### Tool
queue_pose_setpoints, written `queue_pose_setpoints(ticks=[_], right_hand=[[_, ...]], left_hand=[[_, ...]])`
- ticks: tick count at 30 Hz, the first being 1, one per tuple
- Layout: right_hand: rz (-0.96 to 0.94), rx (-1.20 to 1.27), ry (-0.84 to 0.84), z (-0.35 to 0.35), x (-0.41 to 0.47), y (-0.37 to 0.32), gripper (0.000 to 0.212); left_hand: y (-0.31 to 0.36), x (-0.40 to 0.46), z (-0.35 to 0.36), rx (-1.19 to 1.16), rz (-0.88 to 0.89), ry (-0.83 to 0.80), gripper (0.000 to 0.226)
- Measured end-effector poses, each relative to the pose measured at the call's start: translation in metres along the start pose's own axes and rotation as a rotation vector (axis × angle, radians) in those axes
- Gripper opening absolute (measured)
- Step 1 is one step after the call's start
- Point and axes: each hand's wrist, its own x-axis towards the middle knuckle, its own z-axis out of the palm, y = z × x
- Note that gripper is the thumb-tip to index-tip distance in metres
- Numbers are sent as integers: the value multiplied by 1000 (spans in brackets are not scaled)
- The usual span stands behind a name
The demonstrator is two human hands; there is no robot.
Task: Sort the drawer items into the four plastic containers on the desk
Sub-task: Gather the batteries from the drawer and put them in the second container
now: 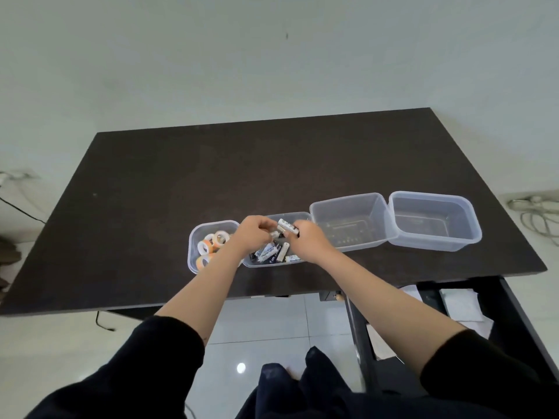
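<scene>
Dark desk (pixel 181 176) bears four clear tubs — both hands, left hand (pixel 252 234) and right hand (pixel 308 240), pinch batteries (pixel 287 227) over the second tub (pixel 298 215).

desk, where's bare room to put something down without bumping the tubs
The desk is bare behind the row of containers, to the wall edge, and left of the tape container. It is crowded at the battery container, where the left hand and right hand meet.

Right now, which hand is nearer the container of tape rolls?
Left. The left hand hangs over the battery container, right beside the tape-roll container. The right hand is farther off, at the battery container's opposite side.
</scene>
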Motion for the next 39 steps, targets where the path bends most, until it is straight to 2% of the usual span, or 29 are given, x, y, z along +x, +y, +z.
queue_pose_setpoints(ticks=[3, 10, 16, 21, 26, 29, 33, 36, 39], right_hand=[[7, -29, 35, 5, 6, 1, 22], [-32, -12, 42, 11, 9, 8, 26], [-206, 68, 126, 3, -14, 28, 21], [-467, 138, 212, -10, -56, 70, 18], [-428, 119, 102, -28, -94, 138, 19], [-344, 51, 12, -43, -115, 190, 20], [-236, -57, -81, -62, -133, 262, 24], [-171, -161, -158, -79, -143, 310, 29], [-135, -275, -166, -99, -145, 347, 35]], left_hand=[[-8, 3, 3, -61, -4, 24, 42], [-13, -9, 11, -40, 24, 124, 39], [-9, -30, 38, 36, 92, 227, 30], [-2, -57, 82, 42, 185, 347, 25], [5, -83, 153, 110, 331, 417, 20], [16, -100, 205, 79, 266, 372, 19], [21, -109, 276, 95, 153, 213, 23], [20, -105, 319, 158, 51, 136, 35], [18, -96, 349, 249, -41, 51, 52]])
